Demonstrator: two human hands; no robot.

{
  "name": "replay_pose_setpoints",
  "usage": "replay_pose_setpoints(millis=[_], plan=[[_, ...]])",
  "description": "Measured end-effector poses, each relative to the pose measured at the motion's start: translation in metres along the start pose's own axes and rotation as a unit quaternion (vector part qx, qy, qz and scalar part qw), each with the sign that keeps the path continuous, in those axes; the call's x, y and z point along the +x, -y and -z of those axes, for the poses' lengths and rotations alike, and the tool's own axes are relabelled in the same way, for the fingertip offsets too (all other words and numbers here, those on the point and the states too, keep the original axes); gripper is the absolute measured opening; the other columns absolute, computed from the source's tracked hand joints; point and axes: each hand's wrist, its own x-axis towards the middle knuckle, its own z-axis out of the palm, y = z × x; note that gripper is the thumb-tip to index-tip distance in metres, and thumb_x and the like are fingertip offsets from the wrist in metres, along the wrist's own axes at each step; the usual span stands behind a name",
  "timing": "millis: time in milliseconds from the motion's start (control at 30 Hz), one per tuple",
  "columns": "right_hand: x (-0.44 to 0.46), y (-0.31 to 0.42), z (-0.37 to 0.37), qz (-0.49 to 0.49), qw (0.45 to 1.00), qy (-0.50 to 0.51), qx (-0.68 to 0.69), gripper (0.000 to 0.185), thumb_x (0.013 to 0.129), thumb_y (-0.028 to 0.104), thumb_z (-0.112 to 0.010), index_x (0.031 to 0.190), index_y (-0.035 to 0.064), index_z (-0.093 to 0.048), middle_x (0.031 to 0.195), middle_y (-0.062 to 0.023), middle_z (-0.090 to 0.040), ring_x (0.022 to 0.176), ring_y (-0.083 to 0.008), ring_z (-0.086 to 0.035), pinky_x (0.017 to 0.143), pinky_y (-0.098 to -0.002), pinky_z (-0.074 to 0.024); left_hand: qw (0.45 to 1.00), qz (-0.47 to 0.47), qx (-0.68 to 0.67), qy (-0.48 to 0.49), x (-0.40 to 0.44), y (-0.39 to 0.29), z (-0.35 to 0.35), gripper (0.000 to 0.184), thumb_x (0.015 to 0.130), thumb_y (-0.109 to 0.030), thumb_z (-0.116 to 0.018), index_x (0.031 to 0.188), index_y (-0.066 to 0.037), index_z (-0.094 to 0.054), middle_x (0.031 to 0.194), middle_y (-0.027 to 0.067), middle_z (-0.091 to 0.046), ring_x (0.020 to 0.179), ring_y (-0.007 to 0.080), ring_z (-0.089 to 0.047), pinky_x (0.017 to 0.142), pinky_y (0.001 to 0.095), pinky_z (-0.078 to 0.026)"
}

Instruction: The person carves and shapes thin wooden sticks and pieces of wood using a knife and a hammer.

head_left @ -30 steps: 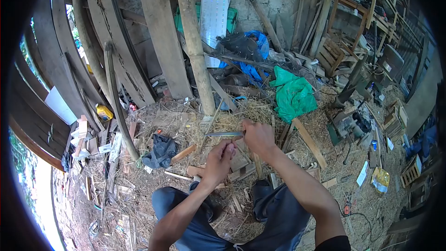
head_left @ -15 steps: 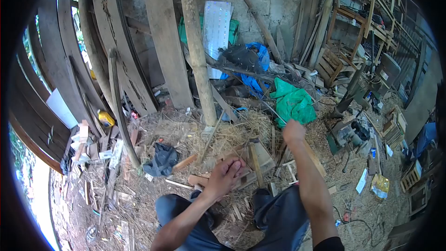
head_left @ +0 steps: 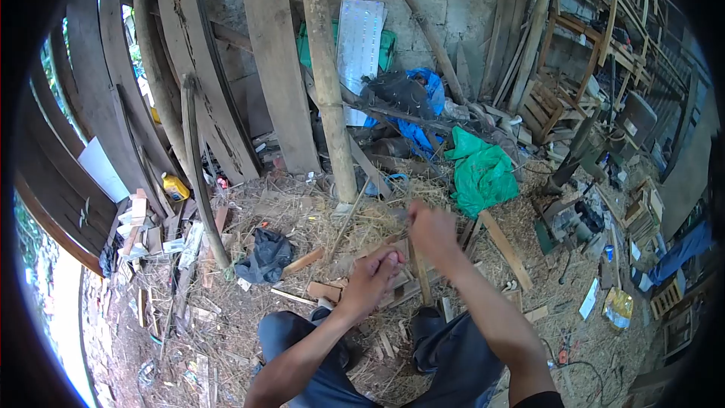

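Note:
My left hand (head_left: 370, 285) is closed in front of my knees, thumb pressed against the fingers; what it pinches is too small to make out. Just up and to the right, my right hand (head_left: 433, 236) is wrapped round the handle of a knife, its blade (head_left: 397, 213) a faint blur pointing left. The two hands are apart. Below and between them, an upright piece of wood (head_left: 420, 276) stands beside wooden boards partly hidden by my hands.
A black plastic bag (head_left: 266, 255) lies to the left on straw and wood scraps. A green plastic sheet (head_left: 483, 174) is ahead on the right, above a loose plank (head_left: 506, 249). A wooden post (head_left: 329, 91) rises ahead. Machinery (head_left: 570, 215) stands at the right.
My right hand first swung out to the right with the knife, then came back left and up near my left hand. The left hand stays closed, slightly lower than at first.

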Motion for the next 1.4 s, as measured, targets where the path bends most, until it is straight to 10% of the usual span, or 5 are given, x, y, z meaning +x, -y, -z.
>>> replay_pose_setpoints(millis=[300,500,800,967,1400], plan=[[-0.004,-0.096,-0.008,-0.154,0.986,-0.014,0.062,0.016,0.087,0.010,-0.052,0.090,0.0087,-0.067,0.071,-0.0138,-0.066,0.066,-0.0272,-0.066,0.057,-0.0366,-0.0492,0.996,0.069,-0.055,-0.021,-0.007,0.004,0.008,0.020,0.101,-0.021,-0.041,0.101,-0.005,-0.053,0.067,-0.0059,-0.033,0.049,0.0031,-0.025,0.043,0.0203,-0.020],[-0.003,-0.019,0.027,-0.164,0.811,0.070,0.558,0.022,0.096,0.025,-0.053,0.099,0.0083,-0.067,0.062,0.0060,-0.047,0.056,-0.0027,-0.042,0.052,-0.0220,-0.0350,0.993,0.103,-0.061,-0.023,-0.004,-0.003,-0.006,0.019,0.100,-0.021,-0.041,0.102,-0.005,-0.052,0.067,-0.0056,-0.032,0.049,0.0036,-0.025,0.043,0.0204,-0.019],[-0.013,0.006,0.031,-0.048,0.884,0.072,0.459,0.025,0.097,0.026,-0.052,0.094,0.0045,-0.064,0.058,0.0073,-0.039,0.052,-0.0029,-0.031,0.047,-0.0249,-0.0261,0.998,0.031,-0.030,-0.051,-0.002,-0.007,-0.003,0.024,0.100,-0.021,-0.043,0.117,-0.007,-0.050,0.073,-0.0024,-0.038,0.049,0.0037,-0.029,0.043,0.0193,-0.023],[-0.015,-0.007,0.025,0.117,0.977,-0.037,0.177,0.015,0.091,0.017,-0.055,0.086,0.0037,-0.060,0.058,-0.0106,-0.058,0.050,-0.0246,-0.058,0.049,-0.0367,-0.0422,0.992,0.043,-0.108,-0.054,-0.006,-0.012,0.000,0.033,0.100,-0.022,-0.043,0.132,-0.014,-0.043,0.073,-0.0026,-0.039,0.049,0.0032,-0.027,0.043,0.0191,-0.023],[-0.013,-0.007,-0.001,0.068,0.996,-0.036,-0.046,0.017,0.086,0.012,-0.051,0.101,0.0062,-0.046,0.058,-0.0160,-0.062,0.052,-0.0336,-0.063,0.050,-0.0461,-0.0484,0.980,0.062,-0.187,-0.035,-0.006,-0.019,-0.007,0.041,0.101,-0.021,-0.042,0.141,-0.016,-0.038,0.071,-0.0043,-0.034,0.049,0.0037,-0.025,0.041,0.0198,-0.018]])
